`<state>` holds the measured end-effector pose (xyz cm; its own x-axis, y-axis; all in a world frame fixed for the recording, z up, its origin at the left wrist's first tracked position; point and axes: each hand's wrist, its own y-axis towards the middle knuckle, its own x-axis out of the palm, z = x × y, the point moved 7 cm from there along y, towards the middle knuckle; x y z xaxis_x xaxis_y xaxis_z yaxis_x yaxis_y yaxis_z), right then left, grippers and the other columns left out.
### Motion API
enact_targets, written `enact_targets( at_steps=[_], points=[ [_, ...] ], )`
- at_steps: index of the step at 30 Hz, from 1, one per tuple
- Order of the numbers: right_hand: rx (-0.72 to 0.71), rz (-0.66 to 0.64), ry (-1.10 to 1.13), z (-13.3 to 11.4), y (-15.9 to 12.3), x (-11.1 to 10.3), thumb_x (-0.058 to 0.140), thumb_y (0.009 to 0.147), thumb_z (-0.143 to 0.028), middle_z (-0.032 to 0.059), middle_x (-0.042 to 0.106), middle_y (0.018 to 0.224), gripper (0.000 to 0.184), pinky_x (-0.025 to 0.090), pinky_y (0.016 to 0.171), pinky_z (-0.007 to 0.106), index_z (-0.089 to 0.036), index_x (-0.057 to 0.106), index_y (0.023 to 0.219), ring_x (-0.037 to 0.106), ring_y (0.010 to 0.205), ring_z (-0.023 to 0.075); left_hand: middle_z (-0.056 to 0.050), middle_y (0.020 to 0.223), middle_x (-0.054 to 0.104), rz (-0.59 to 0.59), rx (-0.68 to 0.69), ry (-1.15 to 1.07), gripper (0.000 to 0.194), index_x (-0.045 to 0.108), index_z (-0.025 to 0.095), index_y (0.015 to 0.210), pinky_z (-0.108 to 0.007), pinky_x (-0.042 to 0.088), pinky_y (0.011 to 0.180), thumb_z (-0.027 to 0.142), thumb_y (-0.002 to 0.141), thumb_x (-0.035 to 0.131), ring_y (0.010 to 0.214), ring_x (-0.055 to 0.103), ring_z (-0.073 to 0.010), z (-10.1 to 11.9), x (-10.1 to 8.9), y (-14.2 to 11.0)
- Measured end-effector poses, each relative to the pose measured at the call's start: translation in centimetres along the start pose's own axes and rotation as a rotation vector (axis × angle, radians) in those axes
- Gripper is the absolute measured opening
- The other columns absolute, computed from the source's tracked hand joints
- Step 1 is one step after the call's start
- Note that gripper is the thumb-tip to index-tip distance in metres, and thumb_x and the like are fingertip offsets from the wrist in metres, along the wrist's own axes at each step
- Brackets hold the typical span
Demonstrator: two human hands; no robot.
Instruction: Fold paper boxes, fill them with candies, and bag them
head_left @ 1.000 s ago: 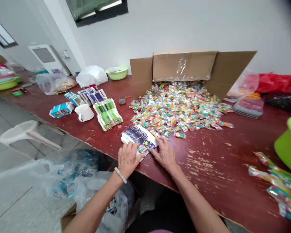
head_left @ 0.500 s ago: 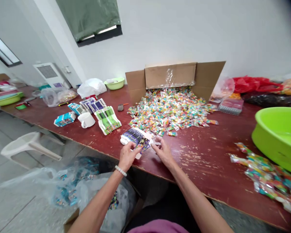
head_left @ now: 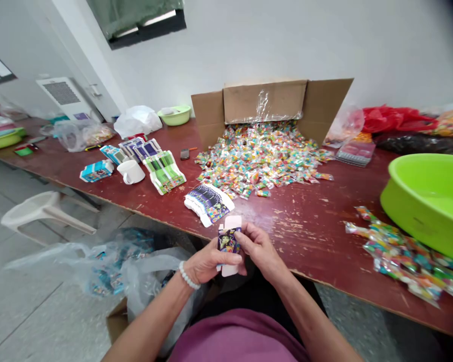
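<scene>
Between my two hands, just off the table's front edge, is a small purple printed candy box [head_left: 228, 240] with white flaps sticking out at top and bottom. My left hand [head_left: 207, 261] grips its lower left side, thumb across the front. On its right side my right hand [head_left: 257, 247] holds it, thumb on the upper front. Beyond them on the table lies a fanned stack of flat purple boxes [head_left: 207, 203]. Past that spreads a large heap of wrapped candies [head_left: 264, 156], spilling from a cardboard carton [head_left: 264, 103].
Left on the table [head_left: 305, 216] are flat green boxes [head_left: 164, 171], a white mug [head_left: 131, 172] and blue boxes [head_left: 97, 171]. A green basin [head_left: 426, 201] stands at right beside more candies [head_left: 407, 256]. Plastic bags [head_left: 136, 274] and a white stool [head_left: 33, 211] are below left.
Both hands have drawn back from the purple stack toward my body, bringing one box with them. That box is now opened out between them, and the stack lies untouched.
</scene>
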<state>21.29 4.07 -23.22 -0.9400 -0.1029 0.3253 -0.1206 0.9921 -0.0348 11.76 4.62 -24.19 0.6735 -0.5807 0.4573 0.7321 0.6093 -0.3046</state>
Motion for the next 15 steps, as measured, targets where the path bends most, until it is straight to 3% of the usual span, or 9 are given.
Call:
enact_targets(
  at_steps=[3,6,10,15],
  points=[
    [-0.038,0.006,-0.053,-0.2,-0.7,0.7,0.072,0.082,-0.038,0.0005,0.069,0.088,0.034,0.053,0.06,0.023,-0.021,0.059,0.108,0.066,0.07,0.0146,-0.003,0.073,0.067,0.072,0.067,0.132,0.03,0.071,0.012,0.085,-0.026,0.05,0.065,0.019,0.058,0.083,0.065,0.062,-0.0156,0.3,0.5,-0.3],
    [-0.075,0.052,-0.06,-0.1,-1.0,1.4,0.08,0.071,-0.027,0.0002,0.068,0.095,0.046,0.054,0.079,0.027,-0.021,0.057,0.11,0.066,0.088,0.0172,-0.003,0.085,0.07,0.133,0.166,0.345,0.035,0.072,0.014,0.09,-0.028,0.05,0.078,0.012,0.055,0.08,0.081,0.062,-0.0187,1.6,1.0,-0.9],
    [-0.098,0.164,-0.118,-0.4,-1.4,1.7,0.079,0.069,-0.026,0.0008,0.067,0.092,0.046,0.054,0.079,0.029,-0.021,0.057,0.109,0.065,0.084,0.0185,-0.002,0.083,0.069,0.195,0.257,0.484,0.028,0.074,0.015,0.089,-0.027,0.05,0.077,0.011,0.062,0.071,0.08,0.059,-0.0183,2.5,1.5,-1.5],
    [-0.125,0.183,-0.275,-1.7,-1.9,2.0,0.074,0.071,-0.025,0.0018,0.069,0.095,0.045,0.054,0.077,0.03,-0.021,0.058,0.114,0.065,0.082,0.019,-0.002,0.077,0.068,0.232,0.301,0.447,0.019,0.073,0.014,0.082,-0.025,0.05,0.071,0.016,0.063,0.072,0.073,0.057,-0.0165,2.3,1.7,-1.5]
  ],
)
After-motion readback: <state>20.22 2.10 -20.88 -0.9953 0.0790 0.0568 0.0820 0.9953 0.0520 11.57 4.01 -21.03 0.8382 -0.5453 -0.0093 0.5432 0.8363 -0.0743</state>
